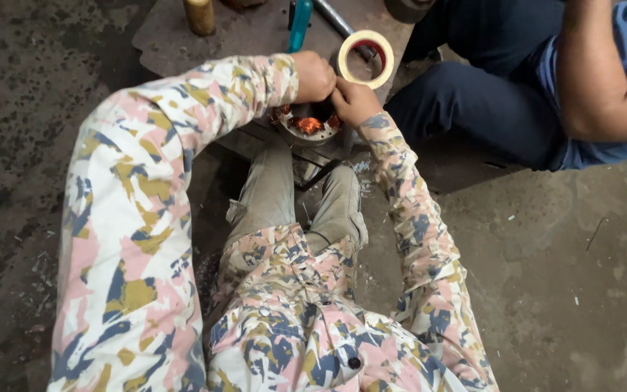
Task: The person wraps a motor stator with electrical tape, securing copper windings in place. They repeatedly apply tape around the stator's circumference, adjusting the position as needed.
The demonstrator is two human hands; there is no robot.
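I see both of my hands meeting at the upper middle of the frame, over a round metal motor stator point(310, 131) with copper-coloured windings showing inside it. My left hand point(312, 75) is curled into a loose fist at the stator's upper rim, its fingers bent down and pressed against the part; whether anything is pinched inside them I cannot tell. My right hand point(355, 100) is also clenched, knuckles up, touching the left hand and resting on the right side of the stator's rim. The stator sits at the near edge of a dark metal surface point(168, 40), just above my knees.

Just beyond my right hand lies a roll of tape point(366, 58), pale with a reddish inner ring, flat on the surface and almost touching my fingers. A teal-handled tool point(300, 25) lies above my left hand, and a grey metal bar point(335, 19) runs beside it. A yellowish cylinder point(199, 14) stands at the upper left of the surface. At the upper right, another person point(546, 87) in blue clothes sits close by, one bare arm folded.
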